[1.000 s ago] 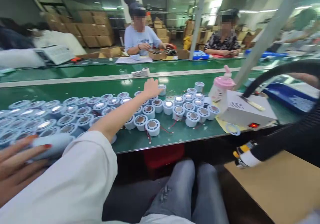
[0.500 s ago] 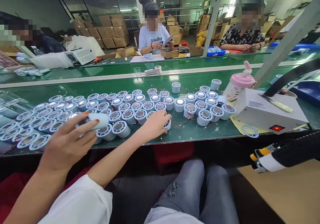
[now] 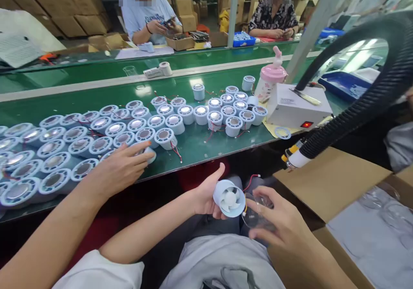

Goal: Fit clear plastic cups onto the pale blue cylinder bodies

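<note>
My left hand (image 3: pixel 209 194) is closed round a small fan (image 3: pixel 229 198) in a light blue round housing, its white blades facing up towards me. A thin red wire (image 3: pixel 253 178) with a white plug trails from it. My right hand (image 3: pixel 280 216), slightly blurred, grips a clear plastic cup-like piece (image 3: pixel 258 213) right beside the fan. Both hands are above my lap, in front of the bench edge. Another person's hand (image 3: pixel 124 164) reaches in from the left to a light blue housing (image 3: pixel 150 155) on the green bench (image 3: pixel 200 149).
Rows of light blue fan housings (image 3: pixel 116 129) stand on the bench. To the right are a pink-lidded cup (image 3: pixel 272 76), a white box with a lit red switch (image 3: pixel 298 108) and a black hose (image 3: pixel 348 121). An open carton (image 3: pixel 348 186) holds clear pieces. Two people sit opposite.
My left hand has lifted a fan off the bench and brought it over my lap. My right hand has come into view with the clear piece. The view has turned right.
</note>
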A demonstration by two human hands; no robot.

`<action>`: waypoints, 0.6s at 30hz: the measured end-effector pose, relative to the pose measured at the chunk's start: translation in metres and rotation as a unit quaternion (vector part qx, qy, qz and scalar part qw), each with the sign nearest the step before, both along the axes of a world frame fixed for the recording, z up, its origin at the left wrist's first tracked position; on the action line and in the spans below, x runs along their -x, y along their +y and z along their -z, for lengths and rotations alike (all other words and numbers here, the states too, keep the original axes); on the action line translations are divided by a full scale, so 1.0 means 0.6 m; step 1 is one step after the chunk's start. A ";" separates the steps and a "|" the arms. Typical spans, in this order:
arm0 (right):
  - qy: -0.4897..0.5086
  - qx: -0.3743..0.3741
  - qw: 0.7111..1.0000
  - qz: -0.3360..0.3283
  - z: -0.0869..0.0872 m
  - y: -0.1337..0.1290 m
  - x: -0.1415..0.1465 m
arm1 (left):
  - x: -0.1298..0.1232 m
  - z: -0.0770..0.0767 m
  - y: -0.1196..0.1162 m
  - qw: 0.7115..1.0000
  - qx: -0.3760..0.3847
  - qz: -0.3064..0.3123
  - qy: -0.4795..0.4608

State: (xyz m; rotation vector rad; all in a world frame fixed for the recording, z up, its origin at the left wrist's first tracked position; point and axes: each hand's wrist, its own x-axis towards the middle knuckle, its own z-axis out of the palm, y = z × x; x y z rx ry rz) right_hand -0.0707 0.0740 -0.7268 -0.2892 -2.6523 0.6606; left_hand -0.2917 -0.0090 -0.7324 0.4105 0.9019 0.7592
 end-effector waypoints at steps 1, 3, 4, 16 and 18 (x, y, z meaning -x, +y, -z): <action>0.003 -0.046 0.999 0.016 -0.005 -0.002 0.007 | -0.001 0.008 0.002 1.000 0.008 0.012 0.010; 0.013 -0.101 0.994 0.032 -0.011 -0.003 0.014 | -0.002 0.015 0.003 0.998 0.020 0.037 0.040; 0.011 -0.116 0.992 0.038 -0.012 -0.004 0.015 | -0.004 0.014 0.003 0.997 0.011 0.048 0.058; -0.105 0.132 0.983 0.072 -0.024 0.004 0.015 | -0.029 -0.063 -0.022 0.798 -0.338 0.001 0.500; -0.084 0.210 0.971 0.072 -0.028 0.002 0.014 | -0.029 -0.056 -0.024 0.799 -0.344 -0.023 0.492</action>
